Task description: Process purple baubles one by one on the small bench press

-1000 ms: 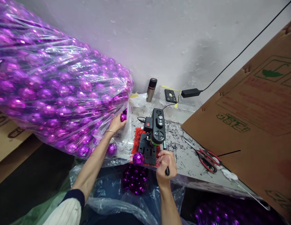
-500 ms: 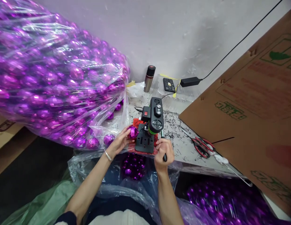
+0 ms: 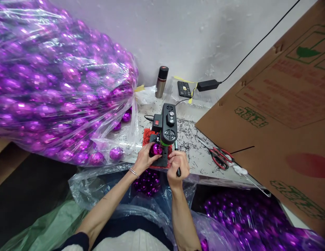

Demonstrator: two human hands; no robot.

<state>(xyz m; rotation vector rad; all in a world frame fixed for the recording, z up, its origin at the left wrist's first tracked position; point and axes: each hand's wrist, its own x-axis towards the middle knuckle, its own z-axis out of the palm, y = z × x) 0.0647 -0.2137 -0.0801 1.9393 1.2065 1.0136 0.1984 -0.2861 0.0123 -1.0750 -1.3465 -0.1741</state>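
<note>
My left hand [image 3: 144,159], a bracelet on its wrist, grips a shiny purple faceted ball [image 3: 156,149] between thumb and fingers. The ball is over the black base plate of a small bench drill press [image 3: 169,122], close under its head; whether it touches the tool is hidden. My right hand [image 3: 178,168] is wrapped round the black-ended lever [image 3: 178,172] on the machine's right side. Red material [image 3: 146,135] lies beneath the machine. Below the table edge, more purple balls [image 3: 146,183] sit in an open clear plastic bag [image 3: 99,184] at my lap.
A huge clear bag of purple balls [image 3: 60,83] fills the left, with loose balls [image 3: 116,153] by its mouth. Behind stand a flask [image 3: 161,82], a phone [image 3: 184,89] and a power adapter [image 3: 208,85]. Scissors [image 3: 219,156] lie right, against a cardboard box [image 3: 277,115]. Black shavings litter the table.
My left hand has carried the ball rightward from beside the base plate to over it, under the machine's head. My right hand stays on the lever. The whole view has shifted slightly.
</note>
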